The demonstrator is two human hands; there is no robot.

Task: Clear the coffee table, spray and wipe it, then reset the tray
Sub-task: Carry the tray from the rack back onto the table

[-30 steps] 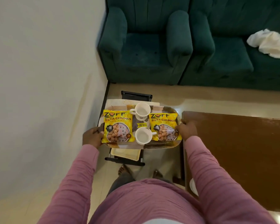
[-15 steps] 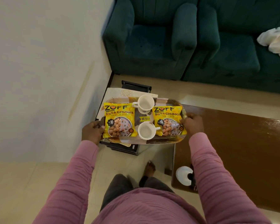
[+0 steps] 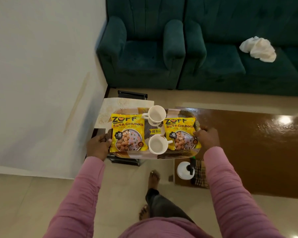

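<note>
I hold an oval patterned tray in the air between a small side table and the brown coffee table. My left hand grips its left end and my right hand grips its right end. On the tray lie two yellow soya chunk packets and two white cups, the far cup and the near cup. A white spray bottle and a checked cloth rest on the coffee table's near left corner.
A green armchair and green sofa stand beyond, with a white cloth on the sofa seat. A white wall runs along the left. My bare feet are on the tiled floor below the tray.
The tray has moved right, away from the side table and toward the coffee table's left edge. The spray bottle and checked cloth have come into fuller view.
</note>
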